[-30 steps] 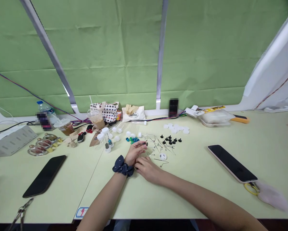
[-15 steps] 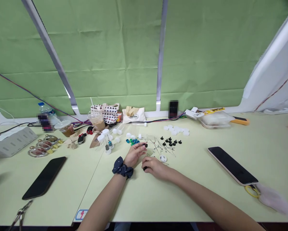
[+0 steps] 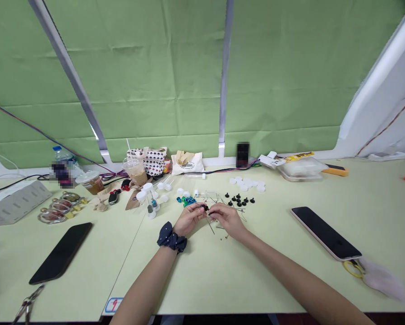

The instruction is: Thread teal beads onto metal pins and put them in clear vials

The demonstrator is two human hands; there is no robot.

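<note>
- Black, between the fingertips: a small piece (image 3: 204,207), pinched by the left hand (image 3: 189,218), which wears a dark dotted hair tie (image 3: 171,238) at the wrist.
- The right hand (image 3: 230,221) meets it from the other side, thumb and fingers drawn together close to the piece. A dark speck shows at these fingertips; whether they are clamped on a separate part cannot be told.
- Handling (a judgement): a part this small could slip or turn, so the left pinch is best placed at its edge, leaving the facing side free. The right fingers should work straight in, slowly and with light pressure; resting both wrists on the table (image 3: 250,280) would steady the hands.
- Appearance of the piece: dark and rather rounded in outline, much of it covered by the fingers; finer detail is too small to make out.
- Around the fingertips: thin metal wires (image 3: 210,226), scattered at various angles, one slanting just below the hands.
- Right of the wires: a loose group of black knobs (image 3: 239,204), broad-headed with short stems, alike in colour to the held piece. Behind these lie white discs (image 3: 246,185).
- Left of the wires: blue and green beads (image 3: 189,200); farther left, white-capped tubes (image 3: 154,202).
- Outermost: a phone on either side, right (image 3: 326,232) and left (image 3: 61,253).
</note>
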